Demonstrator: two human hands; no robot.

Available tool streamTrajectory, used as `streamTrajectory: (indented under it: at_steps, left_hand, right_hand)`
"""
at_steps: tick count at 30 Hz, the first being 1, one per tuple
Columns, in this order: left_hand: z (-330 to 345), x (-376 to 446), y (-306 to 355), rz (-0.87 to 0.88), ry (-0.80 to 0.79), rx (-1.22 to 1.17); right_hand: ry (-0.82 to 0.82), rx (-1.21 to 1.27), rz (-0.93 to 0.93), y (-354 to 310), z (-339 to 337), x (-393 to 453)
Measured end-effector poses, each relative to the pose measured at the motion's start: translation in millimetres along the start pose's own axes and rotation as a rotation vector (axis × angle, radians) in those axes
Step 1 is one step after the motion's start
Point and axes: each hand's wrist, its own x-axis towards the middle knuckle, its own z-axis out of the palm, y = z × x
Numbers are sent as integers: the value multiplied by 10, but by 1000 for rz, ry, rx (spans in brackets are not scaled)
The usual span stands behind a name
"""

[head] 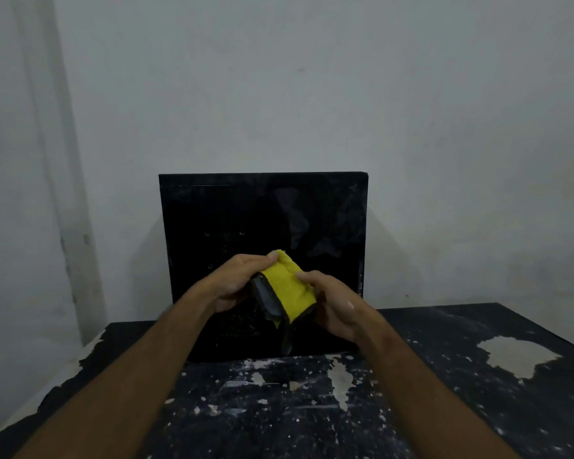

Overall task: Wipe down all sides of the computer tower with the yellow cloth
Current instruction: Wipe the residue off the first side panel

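Note:
A black computer tower (232, 213) stands on the table with its broad side panel facing me; dusty smears show on the panel's right part. In front of that panel I hold a folded yellow cloth (287, 286) with a grey underside, in the air between both hands. My left hand (232, 283) grips the cloth's left edge, thumb on top. My right hand (335, 303) pinches its right edge. Neither hand touches the tower, and the cloth hangs just short of the panel.
The tower stands on a black table (461, 392) with flaked white patches and paint specks. A plain grey wall (312, 94) rises close behind the tower. The table's left edge (63, 385) runs diagonally beside the wall.

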Motion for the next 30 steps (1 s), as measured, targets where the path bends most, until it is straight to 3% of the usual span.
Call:
streamTrajectory:
  at_steps: [2,7,12,15,18,21,25,30]
  left_hand:
    - [93,58,-10,4,33,104]
    - [147,233,153,195,214,558]
    - [-52,353,495,459,395,672]
    - [-372,336,632,672,613,754]
    - [-759,301,625,897,863,864]
    - [-1069,353,673,854,1059,948]
    - [-1371,492,758,776,1053,893]
    - [-1512,564,721,904,942,868]
  right_hand:
    - [18,-20,-55,-44,102,0]
    - [323,61,-410,-121,182,137]
    - [630,120,-624,-344,29,279]
    - [882,-217,-836,-345,-139,372]
    - [1026,-541,-935,-275,-336,497]
    - [1088,-778,-853,-177,-514,687]
    - [1075,-1040,-828,-89,-509,960]
    - [1080,-1132,-906,-334,-330,1245]
